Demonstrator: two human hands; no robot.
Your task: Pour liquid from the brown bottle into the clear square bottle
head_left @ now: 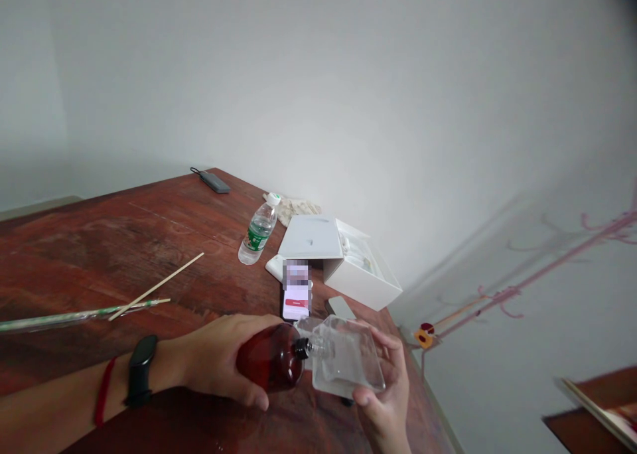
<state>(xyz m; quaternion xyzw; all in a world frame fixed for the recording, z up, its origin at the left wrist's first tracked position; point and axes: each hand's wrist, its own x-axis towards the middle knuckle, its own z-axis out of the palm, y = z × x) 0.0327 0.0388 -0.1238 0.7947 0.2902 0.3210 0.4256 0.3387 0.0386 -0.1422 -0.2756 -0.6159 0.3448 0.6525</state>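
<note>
- Left hand (219,354): fingers (255,395) curled closed around an amber plastic bottle (271,358), which lies nearly level above the table edge; a black smartwatch band (140,371) and a red cord (103,391) circle the wrist.
- Right hand (385,401): fingers (394,356) and thumb grip a square clear glass bottle (343,358), held tilted.
- The black neck of the amber bottle meets the neck of the clear glass bottle; the view is poor here, and any liquid passing between them is hard to make out.
- Dark reddish wooden table (64,241), bearing:
  - a white box (338,255), lid ajar;
  - a smartphone (294,308), screen lit and partly blurred, just beyond the hands;
  - a water bottle (259,231), upright beside the box;
  - a thin wooden stick (156,287) crossing a green-striped wrapped straw (74,320);
  - a grey power bank (213,182) with black cable, at the far edge.
</note>
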